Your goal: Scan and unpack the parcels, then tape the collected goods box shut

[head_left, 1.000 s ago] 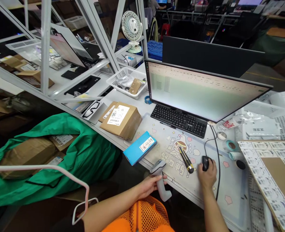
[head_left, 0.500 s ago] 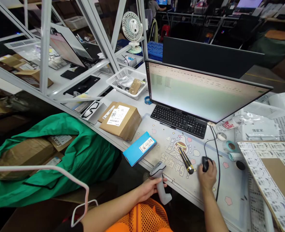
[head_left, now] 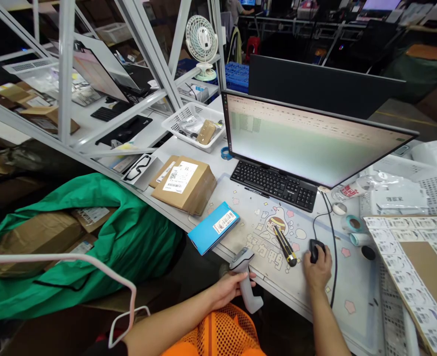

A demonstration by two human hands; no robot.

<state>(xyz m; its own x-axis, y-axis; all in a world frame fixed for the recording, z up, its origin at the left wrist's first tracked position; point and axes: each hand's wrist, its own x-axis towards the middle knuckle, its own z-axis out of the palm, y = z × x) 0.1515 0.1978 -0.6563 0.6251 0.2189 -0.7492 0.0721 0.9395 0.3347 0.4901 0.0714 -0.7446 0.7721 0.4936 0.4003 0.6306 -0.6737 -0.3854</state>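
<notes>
My left hand [head_left: 230, 289] is closed round the handle of a grey barcode scanner [head_left: 246, 279], held at the desk's front edge. On the desk mat, my right hand [head_left: 318, 269] grips a black computer mouse [head_left: 317, 250]. A blue box [head_left: 214, 227] with a white barcode label lies just beyond the scanner, slightly over the edge. Between the hands, a black and yellow box cutter [head_left: 285, 245] rests on the printed mat. Behind these stand a black keyboard [head_left: 274, 185] and a monitor [head_left: 315, 138] displaying a spreadsheet-like page.
Cardboard parcels [head_left: 185, 185] are stacked left of the mat, near a white basket [head_left: 194, 126] of small items. A green sack [head_left: 129, 237] with parcels sits at lower left. At right are tape rolls [head_left: 353, 223], a plastic bottle [head_left: 354, 189] and a label-covered board [head_left: 407, 277].
Both hands keep their places on the scanner and the mouse. Only a very slight shift of the camera view shows.
</notes>
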